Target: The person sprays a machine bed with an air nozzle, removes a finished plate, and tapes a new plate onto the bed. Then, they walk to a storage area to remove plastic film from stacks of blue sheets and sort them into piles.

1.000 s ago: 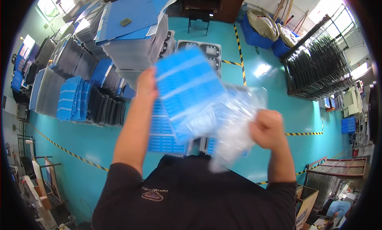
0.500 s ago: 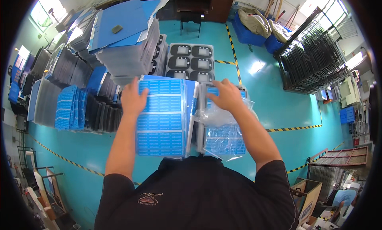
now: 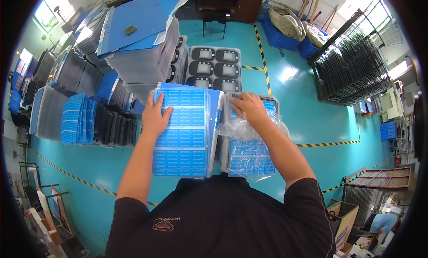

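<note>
A stack of blue printed label sheets (image 3: 180, 142) lies in front of me on the left. My left hand (image 3: 155, 115) rests on its upper left part, with the fingers stretched out and the thumb apart. Beside it on the right is a second stack with blue printed sheets (image 3: 252, 164) on it, partly covered by crumpled clear plastic film (image 3: 243, 128). At this stack's upper left corner my right hand (image 3: 249, 107) is bent over, its fingers and thumb drawn together. What the fingertips pinch, if anything, is too small to make out.
Beyond the stacks lie clear sheets with black frame shapes (image 3: 215, 68). A tall pile topped with blue boards (image 3: 133, 26) stands at the far left, with more sheet piles beside it. Blue bins (image 3: 278, 33) and a black wire rack (image 3: 350, 61) stand at the right.
My left hand has shifted slightly inward and down onto the blue sheets. The fingers of my right hand have drawn together at the corner of the right stack.
</note>
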A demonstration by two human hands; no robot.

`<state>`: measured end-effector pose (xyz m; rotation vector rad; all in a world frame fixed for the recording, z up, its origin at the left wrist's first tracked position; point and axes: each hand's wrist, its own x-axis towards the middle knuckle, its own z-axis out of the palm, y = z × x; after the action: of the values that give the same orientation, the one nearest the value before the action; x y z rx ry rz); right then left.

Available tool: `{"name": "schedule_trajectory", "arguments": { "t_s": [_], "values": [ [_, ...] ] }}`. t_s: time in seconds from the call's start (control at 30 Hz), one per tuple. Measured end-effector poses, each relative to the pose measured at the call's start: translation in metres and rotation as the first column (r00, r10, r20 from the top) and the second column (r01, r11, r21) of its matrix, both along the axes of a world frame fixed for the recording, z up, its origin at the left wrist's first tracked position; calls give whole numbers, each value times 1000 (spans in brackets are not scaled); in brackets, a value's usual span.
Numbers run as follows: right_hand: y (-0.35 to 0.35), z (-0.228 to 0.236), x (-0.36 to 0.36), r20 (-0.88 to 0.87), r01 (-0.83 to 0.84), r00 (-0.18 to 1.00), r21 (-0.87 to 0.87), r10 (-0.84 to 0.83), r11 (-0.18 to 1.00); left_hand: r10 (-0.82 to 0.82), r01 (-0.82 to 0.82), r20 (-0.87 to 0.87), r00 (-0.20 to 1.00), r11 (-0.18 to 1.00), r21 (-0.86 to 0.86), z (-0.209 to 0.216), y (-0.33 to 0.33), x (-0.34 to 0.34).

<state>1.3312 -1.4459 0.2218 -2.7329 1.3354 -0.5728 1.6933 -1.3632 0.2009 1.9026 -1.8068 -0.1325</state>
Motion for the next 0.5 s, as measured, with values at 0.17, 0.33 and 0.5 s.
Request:
{"name": "schedule_trajectory", "arguments": {
  "t_s": [0.17, 0.33, 0.5],
  "values": [
    [0, 2, 3, 67, 8, 998, -5, -8, 1000, 8, -8, 6, 1000, 1000, 19, 2, -1, -1],
    [-4, -5, -6, 136, -86, 987, -16, 87, 996, 83, -85, 375, 923, 996, -10, 25, -3, -24],
    [0, 0, 7, 191, -55, 980, -37, 62, 998, -311, 294, -78, 947, 939, -180, 32, -11, -83]
  ]
}}
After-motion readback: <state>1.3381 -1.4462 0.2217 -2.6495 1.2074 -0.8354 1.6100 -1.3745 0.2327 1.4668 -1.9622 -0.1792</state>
